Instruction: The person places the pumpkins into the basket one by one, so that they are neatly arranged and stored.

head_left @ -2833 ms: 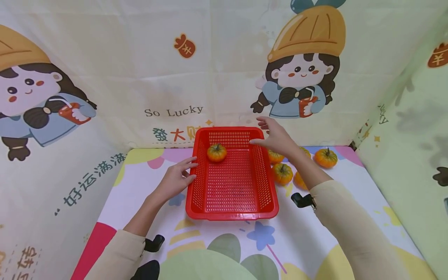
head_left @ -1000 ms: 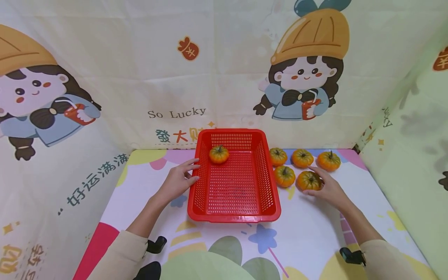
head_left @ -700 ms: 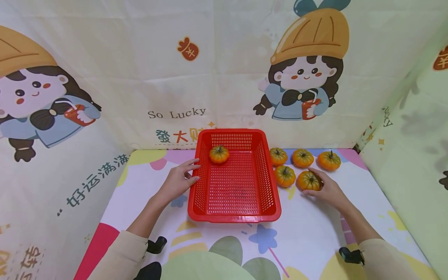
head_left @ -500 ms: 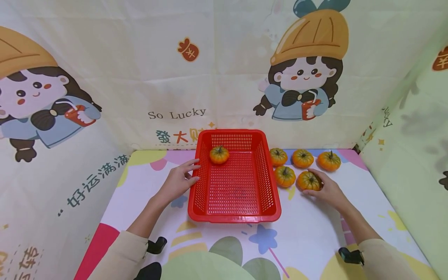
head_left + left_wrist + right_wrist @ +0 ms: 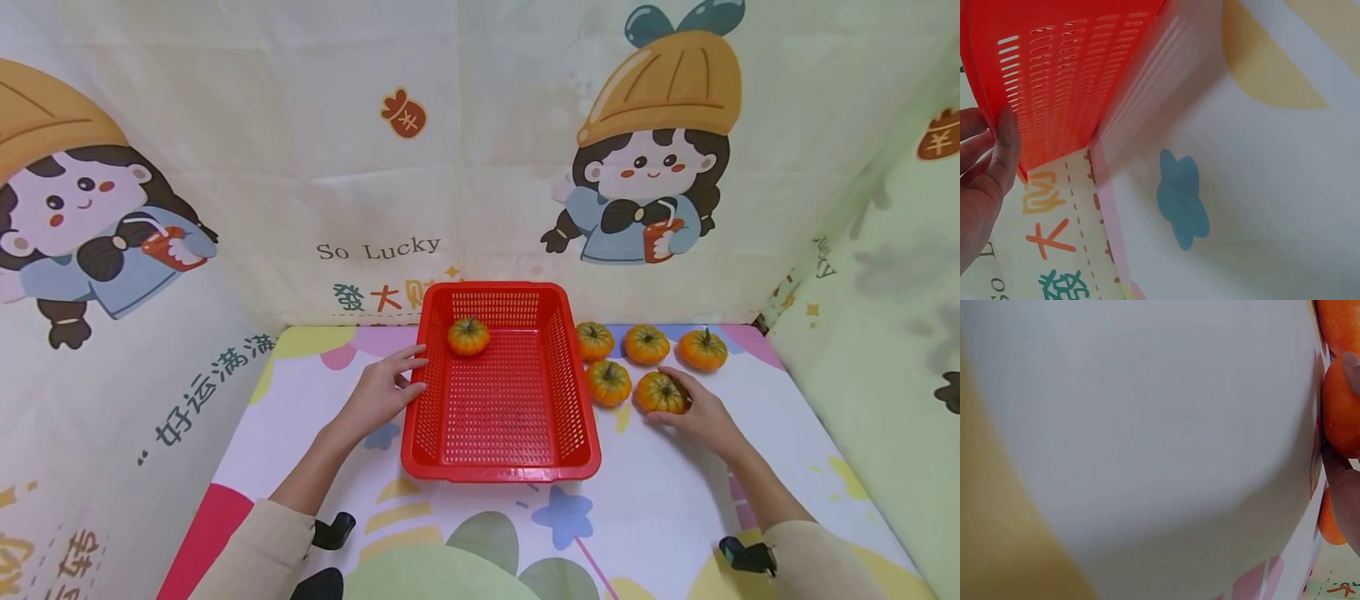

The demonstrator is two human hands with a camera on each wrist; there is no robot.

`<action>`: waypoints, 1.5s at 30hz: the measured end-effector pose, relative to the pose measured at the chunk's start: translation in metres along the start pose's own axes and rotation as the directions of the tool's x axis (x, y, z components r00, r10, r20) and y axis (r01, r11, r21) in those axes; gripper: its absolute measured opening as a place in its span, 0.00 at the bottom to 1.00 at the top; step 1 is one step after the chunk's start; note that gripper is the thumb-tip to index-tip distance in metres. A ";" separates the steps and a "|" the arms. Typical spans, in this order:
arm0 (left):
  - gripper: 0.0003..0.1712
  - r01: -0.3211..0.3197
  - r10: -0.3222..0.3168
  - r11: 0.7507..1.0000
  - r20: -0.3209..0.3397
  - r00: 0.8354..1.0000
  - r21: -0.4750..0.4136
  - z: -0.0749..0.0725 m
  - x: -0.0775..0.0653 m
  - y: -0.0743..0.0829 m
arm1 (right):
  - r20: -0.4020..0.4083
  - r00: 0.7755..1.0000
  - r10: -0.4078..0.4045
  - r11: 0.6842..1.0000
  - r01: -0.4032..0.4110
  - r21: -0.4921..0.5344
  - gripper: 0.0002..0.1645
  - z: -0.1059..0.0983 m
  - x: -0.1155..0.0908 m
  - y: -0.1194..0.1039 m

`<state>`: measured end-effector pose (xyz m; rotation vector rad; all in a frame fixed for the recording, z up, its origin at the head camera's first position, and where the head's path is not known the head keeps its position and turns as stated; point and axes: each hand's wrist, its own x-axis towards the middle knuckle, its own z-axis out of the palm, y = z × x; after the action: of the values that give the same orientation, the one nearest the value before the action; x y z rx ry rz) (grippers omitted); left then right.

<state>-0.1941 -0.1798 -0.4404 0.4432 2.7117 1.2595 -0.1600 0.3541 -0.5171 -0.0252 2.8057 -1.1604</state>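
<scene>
A red plastic basket [image 5: 498, 473] with perforated walls stands on the table, one small orange-and-green pumpkin [image 5: 468, 336] inside near its back left corner. My left hand [image 5: 377, 398] holds the basket's left rim, thumb on the outer wall in the left wrist view. Right of the basket, my right hand [image 5: 701, 414] grips another small pumpkin [image 5: 658, 393] from its right side, thumb in front and fingers behind. That pumpkin appears to rest on the table. In the right wrist view the gripped pumpkin [image 5: 1341, 412] is only partly seen at the edge.
Several more pumpkins sit close by: one pumpkin [image 5: 608, 383] beside the basket's right wall, another pumpkin [image 5: 647, 344] behind the gripped one, and a pumpkin [image 5: 702, 350] farther right. A printed cloth [image 5: 480, 208] hangs along the table's back edge.
My right hand has moved from above the basket's back right rim, right and nearer, onto a pumpkin, and has stayed there this last second. My left hand remains at the basket.
</scene>
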 end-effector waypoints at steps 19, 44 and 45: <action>0.28 0.000 0.000 1.000 0.007 1.000 -0.002 -0.001 0.001 -0.001 | -0.025 0.998 -0.060 0.997 0.059 -0.058 0.53 -0.014 -0.002 -0.021; 0.28 -0.018 0.018 1.000 0.007 1.000 -0.006 -0.001 0.001 -0.001 | -0.002 0.988 -0.152 0.988 0.151 -0.043 0.50 -0.042 0.024 -0.094; 0.28 -0.019 0.019 1.000 0.006 1.000 -0.005 -0.001 0.002 -0.002 | 0.003 0.988 -0.152 0.988 0.152 -0.037 0.51 -0.043 0.026 -0.097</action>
<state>-0.1962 -0.1813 -0.4410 0.4730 2.7053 1.2668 -0.1927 0.3138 -0.4208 -0.2461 2.8682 -1.1367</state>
